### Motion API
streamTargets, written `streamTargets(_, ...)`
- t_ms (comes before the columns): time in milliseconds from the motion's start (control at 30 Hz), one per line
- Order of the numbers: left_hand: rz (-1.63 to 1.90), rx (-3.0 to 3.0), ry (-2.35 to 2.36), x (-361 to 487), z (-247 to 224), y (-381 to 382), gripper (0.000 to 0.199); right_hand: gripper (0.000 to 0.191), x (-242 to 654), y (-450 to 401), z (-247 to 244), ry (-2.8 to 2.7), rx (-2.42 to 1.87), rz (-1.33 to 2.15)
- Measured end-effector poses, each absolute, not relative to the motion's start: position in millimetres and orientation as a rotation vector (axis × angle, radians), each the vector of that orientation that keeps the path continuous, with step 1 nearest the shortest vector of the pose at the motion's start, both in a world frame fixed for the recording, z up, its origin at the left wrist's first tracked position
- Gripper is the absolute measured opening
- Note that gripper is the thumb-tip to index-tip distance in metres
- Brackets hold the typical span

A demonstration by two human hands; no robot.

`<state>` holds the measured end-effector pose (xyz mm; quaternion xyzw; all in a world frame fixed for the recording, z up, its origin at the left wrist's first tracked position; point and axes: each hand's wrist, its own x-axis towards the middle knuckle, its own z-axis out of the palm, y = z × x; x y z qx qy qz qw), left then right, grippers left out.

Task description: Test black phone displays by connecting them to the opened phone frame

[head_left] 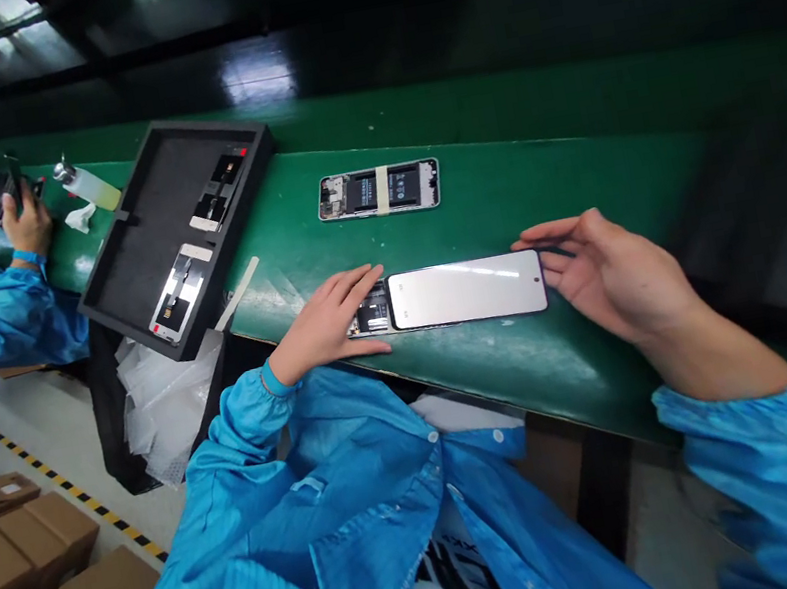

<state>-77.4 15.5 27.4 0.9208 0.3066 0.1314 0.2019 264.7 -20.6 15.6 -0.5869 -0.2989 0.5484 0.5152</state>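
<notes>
Resting left hand (323, 325) open on the exposed-chassis end of a smartphone display panel (465, 292), long axis crosswise at 12 o'clock on the green bench mat (536, 198), right hand (610, 271) open at its 3 o'clock end, neither clamped.

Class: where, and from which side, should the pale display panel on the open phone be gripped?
Grip the long edges of the pale display panel near its free end, coming from the side of the right hand. The left hand covers the opened phone frame at the other end, and edges keep fingers off the glossy face.
</notes>
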Motion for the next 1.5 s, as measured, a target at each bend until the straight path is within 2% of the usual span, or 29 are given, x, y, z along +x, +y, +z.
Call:
streamTargets(133, 0.38, 2.564, 0.899, -79, 27, 18, 0.082, 0.042, 271, -27, 20, -1.003, -1.538, 1.272)
streamTargets(300, 0.301, 2.578, 0.87, -80, 27, 21, 0.063, 0.089, 277, -35, 10, -1.968, -1.502, 0.769)
streamTargets(400, 0.311, 2.572, 0.849, -77, 29, 17, 0.054, 0.098, 273, -37, -2, -2.226, -1.447, 0.524)
streamTargets(500, 0.383, 2.486, 0.865, -75, 30, 14, 0.049, 0.09, 266, -39, -3, -2.233, -1.437, 0.443)
streamTargets(600, 0.408, 2.368, 0.87, -79, 31, 25, 0.032, 0.076, 261, -44, 8, -2.198, -1.409, 0.4)
streamTargets(700, 0.312, 2.345, 0.761, -86, 33, 53, 0.014, 0.077, 260, -46, 18, -2.123, -1.394, 0.422)
streamTargets(833, 0.16, 2.331, 0.584, -87, 39, 88, 0.001, 0.077, 263, -42, 17, -2.051, -1.49, 0.554)
streamTargets(1100, -0.172, 2.042, 0.419, -65, 52, 120, 0.012, 0.072, 265, -35, 8, -2.016, -1.509, 0.597)
streamTargets(1267, -0.355, 2.1, 0.414, -49, 53, 124, 0.012, 0.07, 265, -34, 6, -2.047, -1.488, 0.582)
streamTargets(1500, -0.282, 2.418, 0.497, -52, 60, 98, 0.012, 0.072, 263, -34, 9, -1.958, -1.556, 0.618)
